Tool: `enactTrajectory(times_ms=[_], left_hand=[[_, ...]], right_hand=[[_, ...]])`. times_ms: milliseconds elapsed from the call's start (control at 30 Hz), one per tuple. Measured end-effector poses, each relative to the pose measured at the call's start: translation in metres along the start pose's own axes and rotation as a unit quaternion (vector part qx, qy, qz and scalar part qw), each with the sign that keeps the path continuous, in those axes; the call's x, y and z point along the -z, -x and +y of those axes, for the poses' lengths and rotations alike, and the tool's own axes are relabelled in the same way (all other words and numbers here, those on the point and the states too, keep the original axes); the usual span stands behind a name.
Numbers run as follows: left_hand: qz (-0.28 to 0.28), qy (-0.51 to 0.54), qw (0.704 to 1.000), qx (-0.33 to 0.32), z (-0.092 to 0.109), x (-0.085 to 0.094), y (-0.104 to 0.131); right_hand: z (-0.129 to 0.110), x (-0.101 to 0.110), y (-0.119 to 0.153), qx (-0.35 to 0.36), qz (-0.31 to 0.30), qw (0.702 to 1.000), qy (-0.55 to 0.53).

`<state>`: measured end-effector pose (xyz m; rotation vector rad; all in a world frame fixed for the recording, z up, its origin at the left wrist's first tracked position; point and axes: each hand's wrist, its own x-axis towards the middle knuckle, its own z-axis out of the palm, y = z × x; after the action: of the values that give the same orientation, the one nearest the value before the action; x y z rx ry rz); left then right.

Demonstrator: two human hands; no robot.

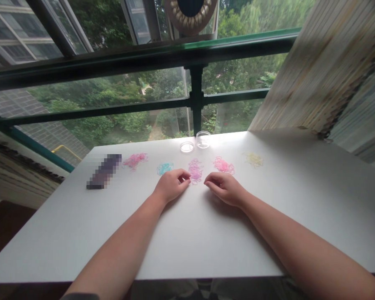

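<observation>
Small piles of what look like thin rubber bands lie in a row on the white table. The purple rubber bands are in the middle, between my two hands. My left hand is at their left edge, its thumb and fingers curled into a pinch. Partly behind that hand lie the blue rubber bands. My right hand is to the right of the purple pile, fingers curled and thumb against the index finger. Just beyond it are the pink rubber bands. Whatever either pinch holds is too small to see.
A clear round container and a shallow clear lid stand at the back edge. Mixed pink bands and a blurred-out dark object are at left, pale yellow bands at right. Behind the white table runs a green window railing.
</observation>
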<state>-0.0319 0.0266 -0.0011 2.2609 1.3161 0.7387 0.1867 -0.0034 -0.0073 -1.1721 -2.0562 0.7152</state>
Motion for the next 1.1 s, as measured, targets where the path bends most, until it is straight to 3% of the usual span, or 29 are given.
enactTrajectory(times_ms=[333, 767, 1100], left_hand=[[0.008, 0.002, 1.0, 0.013, -0.003, 0.001, 0.001], [-0.037, -0.014, 0.999, -0.019, -0.005, 0.005, 0.002], [-0.041, -0.014, 0.999, 0.017, -0.001, 0.011, 0.005]], right_hand=[[-0.001, 0.001, 0.0, -0.002, 0.003, 1.0, -0.006], [0.0, 0.001, 0.0, 0.007, 0.001, 1.0, -0.002], [0.0, 0.001, 0.0, 0.004, -0.001, 1.0, 0.001]])
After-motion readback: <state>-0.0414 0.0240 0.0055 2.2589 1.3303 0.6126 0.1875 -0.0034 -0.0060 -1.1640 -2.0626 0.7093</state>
